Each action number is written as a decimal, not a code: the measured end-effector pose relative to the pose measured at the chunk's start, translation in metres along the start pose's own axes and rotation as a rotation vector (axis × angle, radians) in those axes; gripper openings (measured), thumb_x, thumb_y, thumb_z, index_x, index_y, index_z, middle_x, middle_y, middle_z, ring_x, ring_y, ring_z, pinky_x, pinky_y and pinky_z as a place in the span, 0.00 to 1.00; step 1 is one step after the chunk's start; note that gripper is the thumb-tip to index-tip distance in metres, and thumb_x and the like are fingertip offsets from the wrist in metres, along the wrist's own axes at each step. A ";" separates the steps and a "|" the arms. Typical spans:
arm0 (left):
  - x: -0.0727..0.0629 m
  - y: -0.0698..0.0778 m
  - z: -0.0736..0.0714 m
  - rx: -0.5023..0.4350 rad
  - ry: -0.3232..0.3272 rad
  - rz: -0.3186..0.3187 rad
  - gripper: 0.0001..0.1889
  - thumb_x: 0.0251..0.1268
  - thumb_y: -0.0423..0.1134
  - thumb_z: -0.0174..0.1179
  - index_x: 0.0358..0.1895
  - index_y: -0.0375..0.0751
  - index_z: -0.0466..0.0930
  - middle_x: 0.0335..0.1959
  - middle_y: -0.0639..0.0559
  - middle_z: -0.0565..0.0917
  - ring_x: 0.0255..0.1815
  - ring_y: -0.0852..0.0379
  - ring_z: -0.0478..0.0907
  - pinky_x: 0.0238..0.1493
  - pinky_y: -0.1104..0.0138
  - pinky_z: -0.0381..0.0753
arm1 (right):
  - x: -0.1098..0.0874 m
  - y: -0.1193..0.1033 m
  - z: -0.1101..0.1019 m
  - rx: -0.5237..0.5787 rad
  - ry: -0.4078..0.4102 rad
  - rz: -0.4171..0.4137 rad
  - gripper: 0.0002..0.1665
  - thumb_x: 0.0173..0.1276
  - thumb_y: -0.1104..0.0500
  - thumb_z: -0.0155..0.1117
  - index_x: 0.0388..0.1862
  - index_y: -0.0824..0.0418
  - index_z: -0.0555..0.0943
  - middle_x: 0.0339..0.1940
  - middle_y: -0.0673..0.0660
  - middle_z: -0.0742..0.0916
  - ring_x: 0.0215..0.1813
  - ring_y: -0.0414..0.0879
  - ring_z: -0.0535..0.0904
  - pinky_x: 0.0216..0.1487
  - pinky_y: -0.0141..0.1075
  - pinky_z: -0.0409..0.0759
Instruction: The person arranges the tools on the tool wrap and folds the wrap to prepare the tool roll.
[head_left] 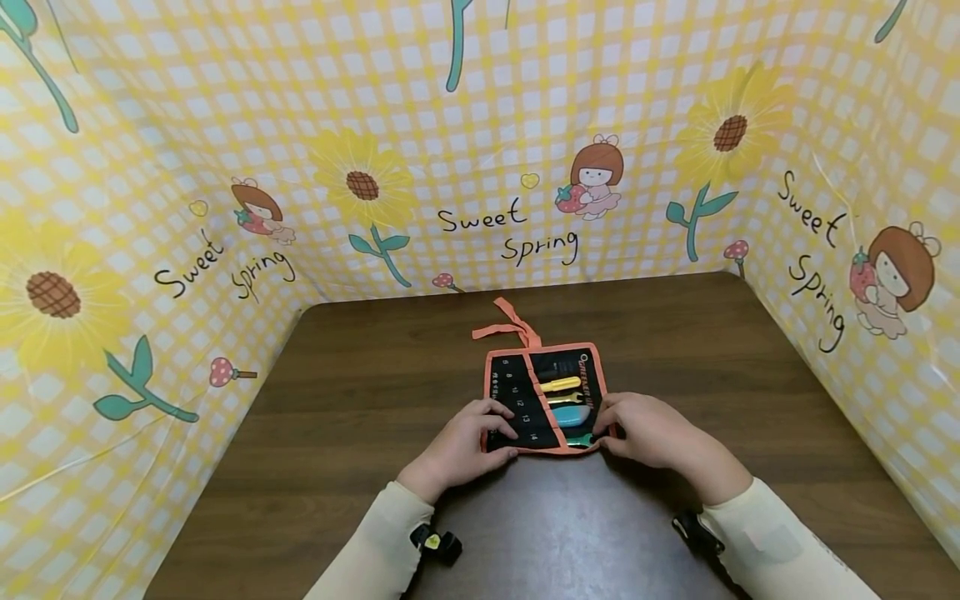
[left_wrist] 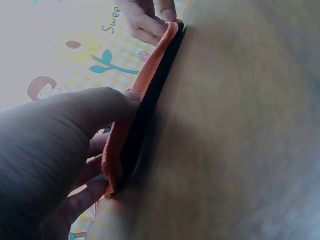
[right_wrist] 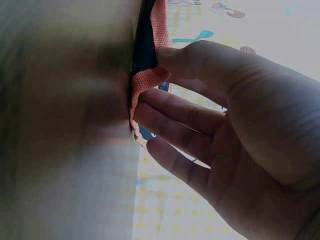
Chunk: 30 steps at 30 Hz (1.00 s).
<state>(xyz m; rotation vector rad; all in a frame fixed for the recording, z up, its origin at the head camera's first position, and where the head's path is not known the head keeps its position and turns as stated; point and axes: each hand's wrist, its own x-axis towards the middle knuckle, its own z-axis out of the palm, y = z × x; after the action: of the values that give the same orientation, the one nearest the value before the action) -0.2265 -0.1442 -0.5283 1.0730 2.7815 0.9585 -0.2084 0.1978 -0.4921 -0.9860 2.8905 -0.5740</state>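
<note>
A black tool roll [head_left: 510, 392] with orange trim lies unfolded on the table, size numbers printed down its pocket panel. Out of the pockets show a yellow tool end [head_left: 561, 384], a yellow open-end wrench [head_left: 566, 399], a broad light-blue piece [head_left: 570, 417] and a green wrench end [head_left: 580, 440]. My left hand [head_left: 465, 440] holds the near left part, thumb along the orange edge [left_wrist: 145, 80] and fingers over the panel. At the near right corner my right hand [head_left: 648, 429] pinches the trim [right_wrist: 150, 78], which bends up beside the thumb.
Two orange tie straps [head_left: 513, 318] trail from the roll's far edge onto the brown wooden table [head_left: 360, 400]. Yellow checked cloth [head_left: 480, 142] with flowers and lettering stands around the back and both sides. A dark strapped device [head_left: 437, 543] sits at my left wrist.
</note>
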 end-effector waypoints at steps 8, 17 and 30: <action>0.002 0.002 0.000 0.035 0.043 0.004 0.05 0.68 0.45 0.74 0.36 0.60 0.87 0.57 0.59 0.82 0.61 0.59 0.76 0.66 0.57 0.76 | 0.000 0.002 0.000 0.018 0.023 -0.009 0.06 0.70 0.61 0.73 0.38 0.48 0.91 0.39 0.41 0.83 0.37 0.38 0.80 0.41 0.40 0.81; 0.005 0.004 -0.001 0.141 0.089 0.058 0.03 0.77 0.45 0.65 0.42 0.54 0.84 0.50 0.60 0.86 0.53 0.62 0.82 0.58 0.61 0.81 | 0.001 0.004 0.002 0.068 0.066 0.019 0.06 0.75 0.61 0.67 0.38 0.50 0.85 0.34 0.41 0.85 0.35 0.35 0.79 0.42 0.42 0.82; 0.005 0.003 -0.002 0.083 0.121 0.010 0.04 0.75 0.42 0.67 0.40 0.59 0.83 0.32 0.68 0.82 0.28 0.66 0.74 0.34 0.68 0.78 | 0.004 0.002 0.003 0.106 0.222 -0.025 0.12 0.67 0.66 0.75 0.41 0.48 0.86 0.39 0.42 0.84 0.40 0.37 0.82 0.43 0.40 0.84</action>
<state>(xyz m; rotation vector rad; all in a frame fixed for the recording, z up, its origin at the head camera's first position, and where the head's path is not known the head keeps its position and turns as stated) -0.2286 -0.1407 -0.5238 1.0749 2.9404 0.9479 -0.2119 0.1960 -0.4949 -1.0048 3.0007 -0.8812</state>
